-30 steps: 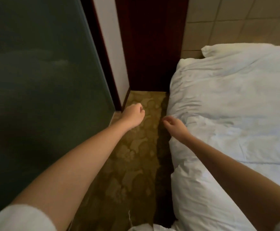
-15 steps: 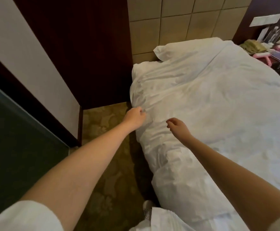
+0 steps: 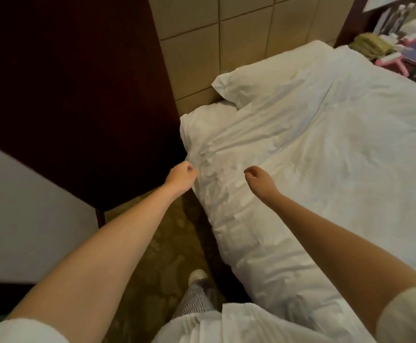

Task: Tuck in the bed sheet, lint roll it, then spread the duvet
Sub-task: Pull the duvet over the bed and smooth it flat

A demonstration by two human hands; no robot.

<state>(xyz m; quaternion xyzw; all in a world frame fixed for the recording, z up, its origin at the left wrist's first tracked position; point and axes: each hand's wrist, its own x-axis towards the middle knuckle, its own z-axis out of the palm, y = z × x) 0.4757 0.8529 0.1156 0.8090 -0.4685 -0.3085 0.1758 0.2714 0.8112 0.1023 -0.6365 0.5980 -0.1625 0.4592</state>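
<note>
at far left a dark wood panel (image 3: 78, 82) closes off the aisle, and the carpet (image 3: 152, 256) runs up beside the bed as a narrow strip. my left hand (image 3: 180, 176) sits just where that strip meets the bedding: fingers curled tight, knuckles against the left edge of the duvet (image 3: 313, 157). creases fan out from that spot, so i read it as gripping the hem, though the cloth inside the fist is hidden from me.

the duvet itself lies almost wholly to the right of that hand. it covers the bed, rumpled, with its long axis running from my legs up toward the tiled wall (image 3: 214, 45), slanting right in the view. its near-left side hangs over the mattress edge by the carpet.

my right hand (image 3: 259, 179) is level with the left, further in over the duvet's top face. its back is toward me and the fingers are curled under; i cannot tell whether they pinch cloth or just hover.

so the left hand owns the edge and the right the surface. i'd judge any spreading pull goes along that long axis, toward the pillow (image 3: 259, 78) at the head.
</note>
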